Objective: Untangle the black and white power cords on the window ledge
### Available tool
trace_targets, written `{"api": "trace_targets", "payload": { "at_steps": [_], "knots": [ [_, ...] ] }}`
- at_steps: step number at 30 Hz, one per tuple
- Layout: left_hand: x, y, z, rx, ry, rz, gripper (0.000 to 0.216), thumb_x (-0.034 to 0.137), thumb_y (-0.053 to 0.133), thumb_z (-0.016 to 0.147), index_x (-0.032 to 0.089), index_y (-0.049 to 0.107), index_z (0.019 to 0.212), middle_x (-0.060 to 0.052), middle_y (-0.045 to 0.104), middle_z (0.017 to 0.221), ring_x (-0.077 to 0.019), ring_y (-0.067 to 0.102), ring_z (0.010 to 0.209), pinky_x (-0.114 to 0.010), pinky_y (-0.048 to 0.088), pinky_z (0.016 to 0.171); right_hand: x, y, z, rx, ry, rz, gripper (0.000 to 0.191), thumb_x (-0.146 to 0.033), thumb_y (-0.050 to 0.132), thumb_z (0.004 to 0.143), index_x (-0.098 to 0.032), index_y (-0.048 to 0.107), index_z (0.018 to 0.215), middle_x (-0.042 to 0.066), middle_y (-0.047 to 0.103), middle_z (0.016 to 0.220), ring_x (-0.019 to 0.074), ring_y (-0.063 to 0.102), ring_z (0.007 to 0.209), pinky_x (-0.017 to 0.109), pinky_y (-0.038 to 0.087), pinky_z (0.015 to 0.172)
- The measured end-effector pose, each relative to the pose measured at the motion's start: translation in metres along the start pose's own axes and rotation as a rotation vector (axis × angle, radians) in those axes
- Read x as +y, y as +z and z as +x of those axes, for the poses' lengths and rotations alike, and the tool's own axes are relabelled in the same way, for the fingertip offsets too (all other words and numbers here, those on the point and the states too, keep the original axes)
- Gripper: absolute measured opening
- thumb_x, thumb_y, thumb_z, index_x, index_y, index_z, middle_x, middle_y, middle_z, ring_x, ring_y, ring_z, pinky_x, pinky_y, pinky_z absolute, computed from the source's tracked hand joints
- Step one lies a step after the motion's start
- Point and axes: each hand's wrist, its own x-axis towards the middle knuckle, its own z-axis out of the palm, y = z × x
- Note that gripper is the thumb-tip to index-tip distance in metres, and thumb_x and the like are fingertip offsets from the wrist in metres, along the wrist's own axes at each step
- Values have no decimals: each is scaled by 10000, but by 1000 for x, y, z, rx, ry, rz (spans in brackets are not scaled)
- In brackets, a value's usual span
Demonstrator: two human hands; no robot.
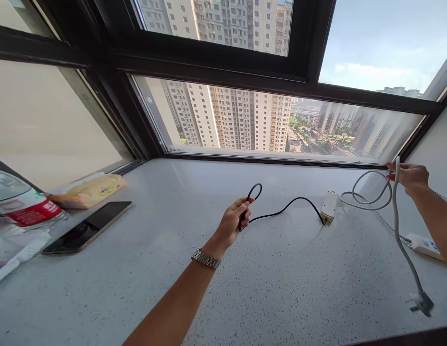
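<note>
My left hand (235, 220), with a metal watch at the wrist, is closed on a thin black cable (291, 203), folded into a small loop above the fingers. The black cable runs right to a small white adapter box (329, 205) lying on the speckled sill (274, 278). My right hand (409, 176) is raised near the window's right corner, closed on a thick white cable (367, 197). That cable loops back toward the adapter and also hangs down to a plug (421, 302) dangling just above the sill.
A white power strip (424, 244) lies at the right by the wall. At the left are a dark phone (88, 226), a tan tissue pack (92, 190), a water bottle with a red label (25, 209) and a white wrapper. A large window is behind.
</note>
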Motion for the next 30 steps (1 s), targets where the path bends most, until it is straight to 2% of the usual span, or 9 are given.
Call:
{"api": "trace_targets", "payload": {
  "at_steps": [2,5,10,13,17,22,25,28,30],
  "knots": [
    [2,1,-2,54,40,-38,279,347,628,738,162,570,939,71,403,545,-58,323,433,-172,289,412,-16,5,6,75,34,72,354,-338,799,606,-73,714,825,45,619,581,160,600,489,295,526,527],
    [4,3,-5,101,98,-108,186,300,599,727,169,539,845,66,410,556,-60,325,440,-176,295,413,-14,15,-3,11,-34,46,284,-336,801,592,-107,698,726,17,580,506,202,640,557,327,545,598],
    [0,-2,-12,97,174,-128,192,349,531,795,183,458,734,82,292,524,-52,212,410,-170,216,389,35,24,-55,-184,-128,83,227,-330,795,549,-168,676,653,24,632,553,262,679,764,365,527,795],
    [-5,-7,-14,144,206,-42,242,390,513,813,188,432,708,87,227,517,-56,160,410,-177,172,387,66,18,-77,-185,-110,285,268,-413,723,595,-178,630,682,46,665,680,238,682,739,357,543,770],
    [-14,-11,-14,152,236,103,313,443,533,809,187,425,664,85,209,512,-61,164,423,-185,177,400,102,-2,-76,-141,5,563,299,-425,746,480,-196,615,621,60,664,704,247,670,656,419,540,776],
    [-27,-6,-15,88,238,282,362,496,524,811,183,444,646,76,245,508,-65,181,432,-185,174,405,151,-35,-61,-441,-279,-31,146,-346,687,481,-293,695,617,100,722,864,356,667,820,490,515,705],
    [-31,-5,-16,77,252,340,354,500,504,820,184,464,665,71,265,508,-71,195,434,-186,193,408,160,-47,-46,-638,-523,-362,90,-262,612,490,-310,672,536,97,721,943,379,661,844,526,488,697],
    [-33,-5,-16,72,269,368,365,510,489,824,184,458,662,74,255,504,-74,189,438,-186,196,414,137,-46,-42,-518,-630,-624,209,-180,569,494,-294,704,605,120,711,974,394,608,1006,570,433,809],
    [-34,-4,-16,58,268,374,383,521,482,823,187,433,643,78,242,505,-73,181,439,-186,192,415,108,-37,-57,-423,-611,-721,204,-191,571,549,-269,713,673,133,706,970,387,589,1035,542,445,781]
  ]
}}
